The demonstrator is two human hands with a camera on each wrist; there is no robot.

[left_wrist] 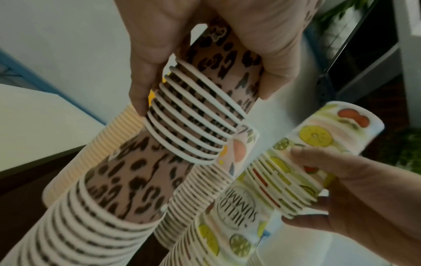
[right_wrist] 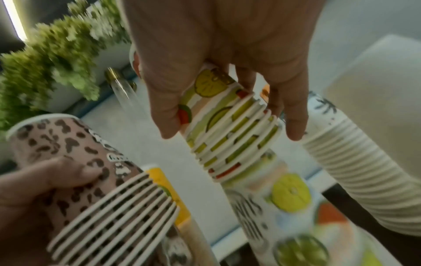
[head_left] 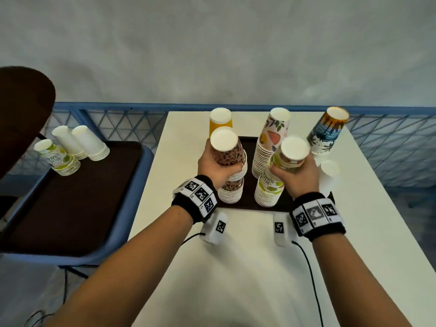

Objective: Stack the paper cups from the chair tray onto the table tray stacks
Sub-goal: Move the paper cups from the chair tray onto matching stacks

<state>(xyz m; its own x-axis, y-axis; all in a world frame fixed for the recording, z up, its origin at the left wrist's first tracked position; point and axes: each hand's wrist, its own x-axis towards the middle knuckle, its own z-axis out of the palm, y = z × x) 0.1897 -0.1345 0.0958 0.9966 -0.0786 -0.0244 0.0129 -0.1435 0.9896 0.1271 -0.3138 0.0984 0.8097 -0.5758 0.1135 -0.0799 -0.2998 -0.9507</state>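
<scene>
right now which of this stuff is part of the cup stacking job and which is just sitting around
Part of the job:
- left hand gripping the leopard cups
- right hand gripping the fruit cups
- matching leopard stack and fruit stack on the table tray
- chair tray with its three short cup stacks

Just lying about:
- two white tagged blocks
- blue mesh railing

Printed paper cups [head_left: 227, 149], matt; smooth white table [head_left: 236, 267].

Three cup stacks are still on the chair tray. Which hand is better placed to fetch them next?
Left, probably. The chair tray lies on the left hand side; the right hand would cross the table stacks.
</scene>
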